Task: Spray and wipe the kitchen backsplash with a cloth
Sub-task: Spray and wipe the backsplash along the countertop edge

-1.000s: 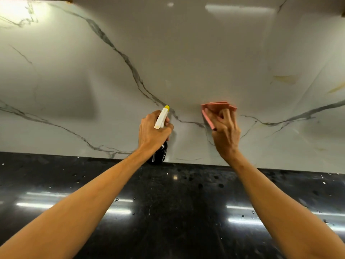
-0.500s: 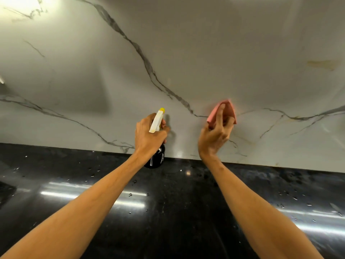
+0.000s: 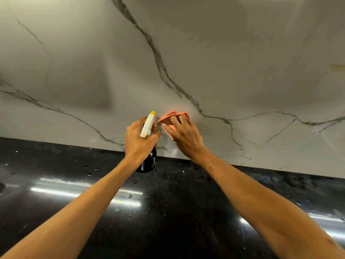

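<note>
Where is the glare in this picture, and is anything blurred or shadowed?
Head view: long white light streaks glare off the black countertop on both sides; same view, a soft grey shadow darkens the backsplash at left; same view, the cloth under the right hand looks slightly soft.

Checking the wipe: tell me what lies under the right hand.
Under the right hand lies a folded pink cloth, pressed flat against the backsplash. Only its upper and left edges show; the rest, and the wall behind it, is covered.

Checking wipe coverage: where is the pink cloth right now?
In the head view, near centre, the right hand presses the pink cloth against the backsplash, just right of the spray bottle.
</note>
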